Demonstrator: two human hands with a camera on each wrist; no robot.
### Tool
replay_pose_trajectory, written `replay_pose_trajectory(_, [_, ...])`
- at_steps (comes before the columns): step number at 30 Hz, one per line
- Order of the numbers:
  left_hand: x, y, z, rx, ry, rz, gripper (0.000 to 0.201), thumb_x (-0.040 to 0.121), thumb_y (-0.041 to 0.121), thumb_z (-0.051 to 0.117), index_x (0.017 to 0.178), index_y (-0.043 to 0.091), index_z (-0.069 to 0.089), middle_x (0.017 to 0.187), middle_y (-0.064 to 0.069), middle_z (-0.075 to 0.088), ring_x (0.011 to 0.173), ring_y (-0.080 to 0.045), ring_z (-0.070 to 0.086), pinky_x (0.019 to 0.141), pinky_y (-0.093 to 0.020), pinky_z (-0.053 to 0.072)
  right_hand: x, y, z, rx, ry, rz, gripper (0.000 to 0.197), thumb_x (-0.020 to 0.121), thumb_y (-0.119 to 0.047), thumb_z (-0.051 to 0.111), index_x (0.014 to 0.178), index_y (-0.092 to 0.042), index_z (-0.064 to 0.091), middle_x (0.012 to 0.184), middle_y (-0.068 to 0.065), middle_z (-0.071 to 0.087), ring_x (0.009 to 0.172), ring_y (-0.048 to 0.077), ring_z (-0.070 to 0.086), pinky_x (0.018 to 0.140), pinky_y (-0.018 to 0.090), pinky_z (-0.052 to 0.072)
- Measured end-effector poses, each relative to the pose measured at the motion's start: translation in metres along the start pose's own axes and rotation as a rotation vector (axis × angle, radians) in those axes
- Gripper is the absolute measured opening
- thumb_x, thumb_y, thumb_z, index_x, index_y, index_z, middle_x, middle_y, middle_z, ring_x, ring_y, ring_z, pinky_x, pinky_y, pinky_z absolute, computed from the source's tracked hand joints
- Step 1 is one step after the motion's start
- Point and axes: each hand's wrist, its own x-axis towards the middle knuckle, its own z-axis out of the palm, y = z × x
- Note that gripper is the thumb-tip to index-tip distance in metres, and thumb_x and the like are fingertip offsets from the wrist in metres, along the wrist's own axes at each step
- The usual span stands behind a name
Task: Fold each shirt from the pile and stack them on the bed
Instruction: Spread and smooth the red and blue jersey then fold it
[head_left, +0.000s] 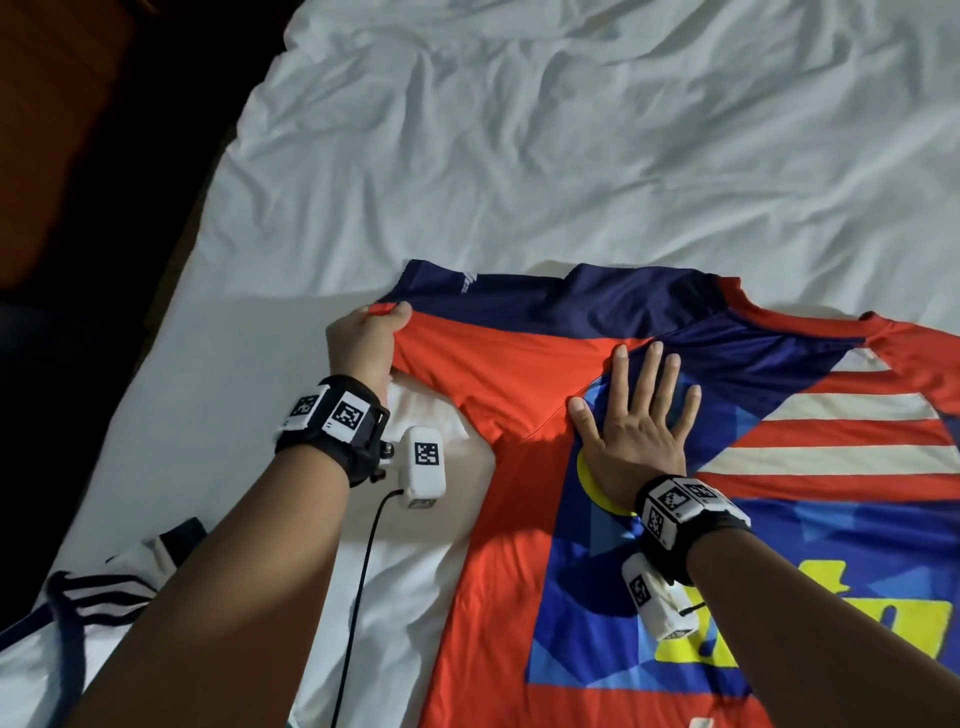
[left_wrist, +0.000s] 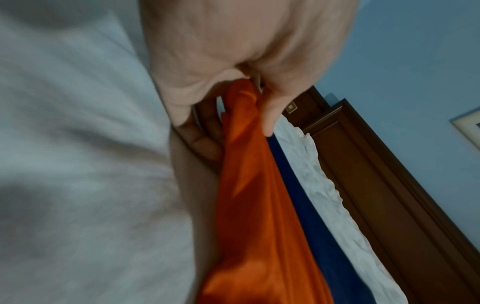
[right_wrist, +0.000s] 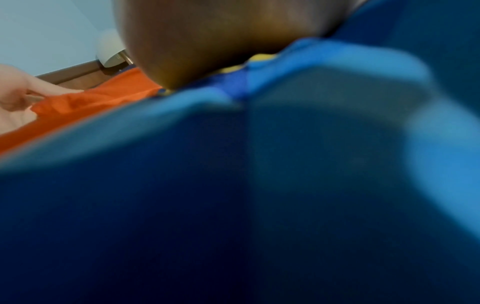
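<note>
You're early in this one, by the look of it. Nearest you, at the lower left of the head view, a white shirt with dark stripes sits crumpled and unfolded, probably the edge of the pile, though it's cut off by the frame. The orange and blue jersey lies spread flat on the bed, filling the lower right. Your right hand is flat on its chest, fingers straight and spread, pinning it down. Your left hand pinches the orange sleeve at its end, mid frame, so I'd say the first sleeve fold is just starting.

No folded stack shows anywhere on the sheet. The jersey's right side and hem run out of frame, and the right wrist view is mostly blur.
</note>
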Motion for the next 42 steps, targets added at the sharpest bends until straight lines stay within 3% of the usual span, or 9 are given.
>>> replay_pose_trajectory(5, [-0.007,-0.016,-0.007,-0.039,0.114,0.049,0.01,0.086,0.01,0.075,0.078,0.011,0.069,0.08,0.0,0.063,0.074,-0.015,0.057,0.077,-0.031,0.048,0.001,0.0,0.0,-0.001,-0.017,-0.003,0.079,0.096,-0.075,0.006,0.153,-0.032,-0.029,0.16,0.003,-0.04,0.146,0.021,-0.04,0.12,0.052,-0.022])
replay_pose_trajectory(13, [0.013,0.011,0.003,0.192,-0.045,-0.083,0.086,0.059,0.09,0.068,0.104,0.018,0.073,0.103,-0.001,0.075,0.095,-0.022,0.071,0.094,-0.039,0.055,0.0,0.001,0.0,-0.004,-0.037,-0.008,0.08,0.096,-0.074,0.004,0.154,-0.031,-0.03,0.158,0.001,-0.045,0.145,0.02,-0.042,0.12,0.052,-0.023])
replay_pose_trajectory(17, [0.028,0.009,0.013,0.362,-0.094,0.152,0.029,0.078,0.042,0.082,0.082,0.013,0.076,0.078,0.002,0.073,0.077,-0.019,0.068,0.078,-0.031,0.052,0.0,0.001,-0.003,-0.002,-0.057,-0.003,0.08,0.096,-0.074,0.005,0.153,-0.032,-0.032,0.157,0.001,-0.046,0.144,0.02,-0.044,0.119,0.052,-0.024])
replay_pose_trajectory(21, [0.041,-0.006,0.002,0.396,0.064,0.254,0.034,0.083,0.032,0.073,0.068,0.006,0.055,0.059,0.0,0.051,0.062,-0.024,0.048,0.067,-0.034,0.04,0.0,0.0,-0.003,0.005,-0.061,-0.001,0.079,0.096,-0.074,0.005,0.152,-0.033,-0.033,0.156,0.001,-0.047,0.143,0.02,-0.045,0.118,0.052,-0.025])
replay_pose_trajectory(24, [0.021,0.003,0.012,0.658,0.226,0.353,0.028,0.098,0.036,0.058,0.103,0.009,0.065,0.103,-0.011,0.066,0.099,-0.035,0.06,0.082,-0.038,0.042,0.001,0.001,-0.002,0.001,-0.055,-0.004,0.079,0.097,-0.074,0.005,0.152,-0.032,-0.033,0.156,0.001,-0.047,0.143,0.02,-0.045,0.117,0.05,-0.028])
replay_pose_trajectory(26, [-0.007,0.007,0.039,0.899,0.25,0.585,0.043,0.1,0.037,0.05,0.133,0.009,0.055,0.14,-0.021,0.048,0.127,-0.041,0.046,0.099,-0.049,0.039,0.002,0.002,0.003,0.007,-0.048,-0.009,0.076,0.098,-0.072,0.001,0.152,-0.032,-0.033,0.156,0.001,-0.048,0.143,0.02,-0.045,0.116,0.05,-0.029])
replay_pose_trajectory(30, [-0.083,-0.022,0.119,1.366,-0.387,1.065,0.068,0.102,0.04,0.044,0.161,0.014,0.019,0.17,-0.02,0.001,0.156,-0.038,0.004,0.121,-0.065,0.015,0.006,0.01,0.017,-0.032,0.069,-0.016,0.068,0.098,-0.059,-0.009,0.157,-0.028,-0.022,0.161,0.002,-0.039,0.149,0.022,-0.036,0.12,0.052,-0.021])
replay_pose_trajectory(33, [-0.07,-0.047,0.132,1.526,-0.569,1.067,0.069,0.106,0.054,0.027,0.163,0.032,-0.006,0.169,-0.009,-0.022,0.157,-0.027,-0.018,0.124,-0.059,-0.005,0.007,0.014,0.025,-0.042,0.125,-0.032,0.068,0.099,-0.056,-0.005,0.16,-0.026,-0.016,0.164,0.003,-0.032,0.151,0.022,-0.031,0.121,0.052,-0.02])
replay_pose_trajectory(42, [0.038,-0.022,0.02,1.522,-0.092,0.554,0.074,0.097,0.075,0.003,0.157,0.04,-0.022,0.168,-0.007,-0.026,0.154,-0.025,-0.026,0.123,-0.055,-0.017,0.015,0.012,0.043,-0.002,0.331,-0.029,0.068,0.105,-0.059,0.003,0.163,-0.026,0.009,0.171,0.008,0.001,0.158,0.027,-0.001,0.124,0.052,-0.008])
